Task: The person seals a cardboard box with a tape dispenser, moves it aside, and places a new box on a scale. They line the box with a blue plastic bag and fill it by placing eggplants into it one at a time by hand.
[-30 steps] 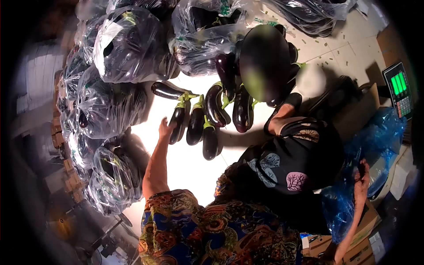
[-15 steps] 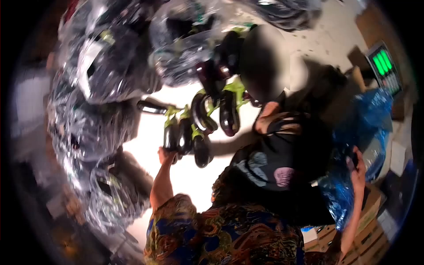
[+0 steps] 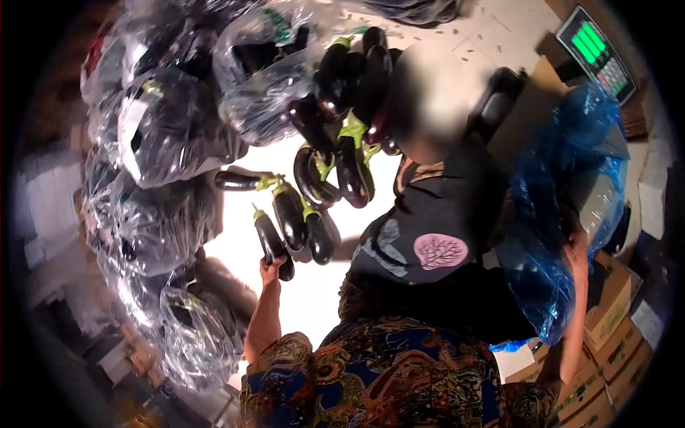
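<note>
My left hand (image 3: 271, 269) is closed around the lower end of a dark eggplant (image 3: 266, 235), whose green stem points away from me. Two more eggplants lie just right of it, a near one (image 3: 319, 239) and a longer one (image 3: 289, 215). Another eggplant (image 3: 237, 180) lies sideways farther off. A heap of eggplants (image 3: 353, 171) spreads behind them on the bright floor. At the right, my right hand (image 3: 575, 246) is at the blue plastic sheet (image 3: 535, 250). Its fingers are in shadow, so I cannot make out their grip.
Clear bags of eggplants (image 3: 178, 135) are piled along the left, with another bag (image 3: 264, 78) at the back. A person in a black printed top (image 3: 428, 228) is close in front of me. A scale with a green display (image 3: 592, 46) and cardboard boxes (image 3: 614, 307) stand at the right.
The eggplant in my left hand has tilted and come away from its neighbours, towards me. My right hand has moved slightly farther from me along the blue plastic. The view has shifted.
</note>
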`<control>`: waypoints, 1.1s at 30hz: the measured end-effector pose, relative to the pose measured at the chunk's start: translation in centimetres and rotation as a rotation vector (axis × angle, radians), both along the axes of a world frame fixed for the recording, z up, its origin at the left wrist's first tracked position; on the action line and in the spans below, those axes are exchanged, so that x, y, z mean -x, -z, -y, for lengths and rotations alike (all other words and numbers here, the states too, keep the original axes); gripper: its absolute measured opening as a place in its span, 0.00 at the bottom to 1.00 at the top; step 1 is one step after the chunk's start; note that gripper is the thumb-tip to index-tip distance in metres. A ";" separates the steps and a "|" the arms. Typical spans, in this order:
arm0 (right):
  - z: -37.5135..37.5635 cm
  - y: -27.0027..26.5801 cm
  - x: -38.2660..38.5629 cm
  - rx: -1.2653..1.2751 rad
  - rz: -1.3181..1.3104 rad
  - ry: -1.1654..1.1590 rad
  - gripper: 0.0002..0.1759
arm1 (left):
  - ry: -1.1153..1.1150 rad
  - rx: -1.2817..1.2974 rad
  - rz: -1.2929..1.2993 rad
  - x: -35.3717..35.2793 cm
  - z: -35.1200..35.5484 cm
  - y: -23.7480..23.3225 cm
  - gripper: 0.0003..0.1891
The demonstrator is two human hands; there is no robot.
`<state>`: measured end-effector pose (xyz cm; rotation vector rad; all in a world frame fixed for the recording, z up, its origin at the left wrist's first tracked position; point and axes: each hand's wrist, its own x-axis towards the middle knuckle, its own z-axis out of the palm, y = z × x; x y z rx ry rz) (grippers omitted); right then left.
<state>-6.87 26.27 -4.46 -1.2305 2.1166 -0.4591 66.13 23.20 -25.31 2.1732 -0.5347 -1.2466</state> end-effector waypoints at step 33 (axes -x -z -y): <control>-4.1 6.2 7.4 0.086 -0.115 -0.343 0.18 | 0.489 -0.222 0.619 9.4 9.7 2.6 0.42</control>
